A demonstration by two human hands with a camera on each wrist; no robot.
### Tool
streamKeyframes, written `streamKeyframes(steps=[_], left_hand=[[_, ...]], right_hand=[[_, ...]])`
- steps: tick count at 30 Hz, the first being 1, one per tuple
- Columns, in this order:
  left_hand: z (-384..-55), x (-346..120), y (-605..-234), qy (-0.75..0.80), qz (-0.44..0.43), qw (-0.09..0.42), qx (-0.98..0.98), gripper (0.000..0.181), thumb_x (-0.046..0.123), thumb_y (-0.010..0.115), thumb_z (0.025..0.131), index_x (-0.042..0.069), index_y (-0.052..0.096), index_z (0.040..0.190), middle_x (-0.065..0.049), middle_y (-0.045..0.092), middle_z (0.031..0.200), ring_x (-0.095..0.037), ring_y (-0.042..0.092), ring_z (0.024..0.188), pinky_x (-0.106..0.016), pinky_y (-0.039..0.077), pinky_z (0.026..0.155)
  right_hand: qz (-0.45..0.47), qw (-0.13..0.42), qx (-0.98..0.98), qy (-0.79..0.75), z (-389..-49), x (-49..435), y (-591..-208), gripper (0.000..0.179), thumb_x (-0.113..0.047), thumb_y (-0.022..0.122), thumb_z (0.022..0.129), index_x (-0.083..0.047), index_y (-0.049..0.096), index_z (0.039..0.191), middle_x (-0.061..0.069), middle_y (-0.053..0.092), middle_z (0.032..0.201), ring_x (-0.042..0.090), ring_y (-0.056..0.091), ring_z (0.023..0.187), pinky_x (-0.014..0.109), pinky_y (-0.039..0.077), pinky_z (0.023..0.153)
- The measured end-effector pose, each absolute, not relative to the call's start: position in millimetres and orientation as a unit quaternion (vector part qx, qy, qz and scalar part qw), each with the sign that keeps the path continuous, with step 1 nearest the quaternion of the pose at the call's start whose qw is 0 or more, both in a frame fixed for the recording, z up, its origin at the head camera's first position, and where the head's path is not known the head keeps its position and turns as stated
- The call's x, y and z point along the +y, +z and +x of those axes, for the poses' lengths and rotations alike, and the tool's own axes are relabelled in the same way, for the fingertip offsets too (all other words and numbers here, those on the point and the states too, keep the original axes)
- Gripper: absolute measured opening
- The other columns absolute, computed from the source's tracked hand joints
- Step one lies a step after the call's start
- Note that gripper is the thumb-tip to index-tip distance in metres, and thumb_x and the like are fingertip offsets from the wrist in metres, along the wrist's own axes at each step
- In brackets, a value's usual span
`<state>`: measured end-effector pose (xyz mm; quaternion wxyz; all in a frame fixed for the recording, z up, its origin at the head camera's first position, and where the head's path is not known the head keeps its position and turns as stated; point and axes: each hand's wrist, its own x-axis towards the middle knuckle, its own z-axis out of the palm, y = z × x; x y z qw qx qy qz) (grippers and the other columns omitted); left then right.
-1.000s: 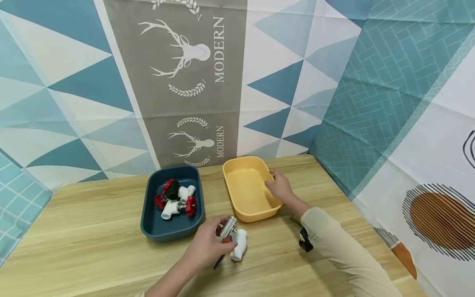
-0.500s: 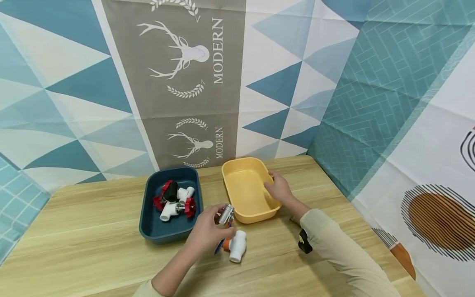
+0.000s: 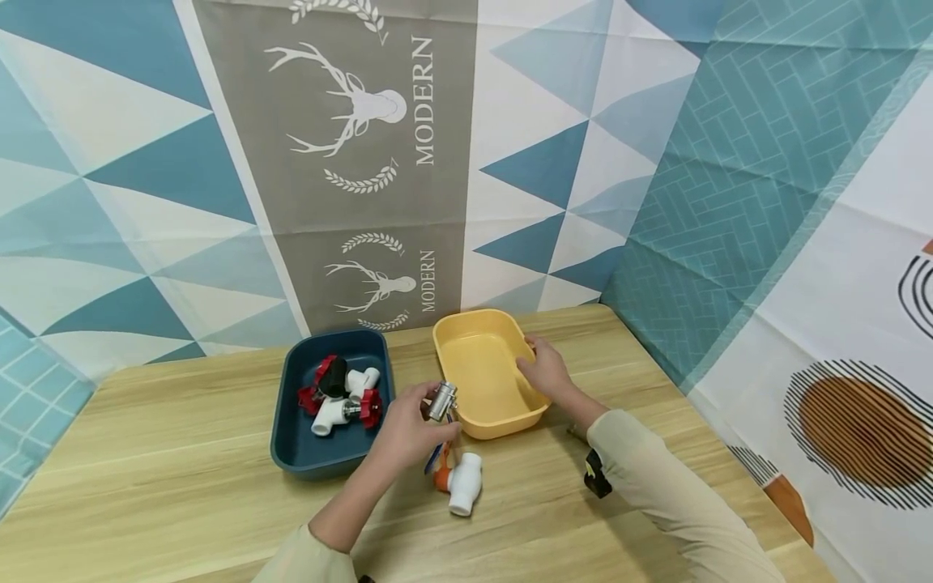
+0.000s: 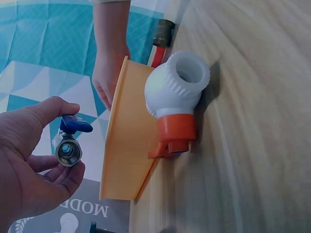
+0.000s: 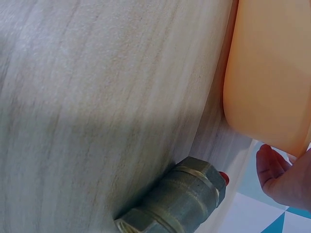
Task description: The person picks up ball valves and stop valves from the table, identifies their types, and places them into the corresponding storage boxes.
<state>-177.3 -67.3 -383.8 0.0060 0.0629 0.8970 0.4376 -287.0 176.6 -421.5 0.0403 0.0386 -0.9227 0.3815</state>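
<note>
My left hand (image 3: 408, 429) pinches a small metal ball valve with a blue lever (image 4: 69, 145) between thumb and fingers, above the table near the front left corner of the yellow bin (image 3: 477, 364). Below that hand, a white plastic ball valve with an orange handle (image 3: 464, 484) lies on the wood. At the bin's right side, my right hand (image 3: 547, 368) grips the rim, its thumb over the inner side. The bin's visible floor is bare. In the right wrist view that hand (image 5: 286, 174) shows only partly, beside the bin's wall.
A dark blue bin (image 3: 291, 441) at the left holds white pipe valves with red knobs and a black part. A brass-coloured valve (image 5: 180, 196) with a bit of red lies under my right forearm. Patterned cloth (image 3: 364, 202) hangs behind the table (image 3: 182, 453).
My left hand has lifted away from the white valve and moved forward with the metal valve, towards the yellow bin. My right hand stays on the bin's rim.
</note>
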Motion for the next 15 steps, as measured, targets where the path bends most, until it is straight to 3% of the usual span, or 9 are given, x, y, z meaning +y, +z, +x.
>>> streamKeyframes(steps=[15], left_hand=[[-198, -68, -379, 0.441, 0.054, -0.012, 0.896, 0.065, 0.028, 0.077, 0.072, 0.007, 0.053, 0.128, -0.009, 0.058, 0.108, -0.020, 0.054, 0.087, -0.025, 0.048, 0.064]], right_hand=[[0.029, 0.042, -0.924, 0.379, -286, 176, -420, 0.054, -0.015, 0.056, 0.091, 0.004, 0.038, 0.138, 0.023, 0.053, 0.128, 0.033, 0.055, 0.113, 0.044, 0.050, 0.091]])
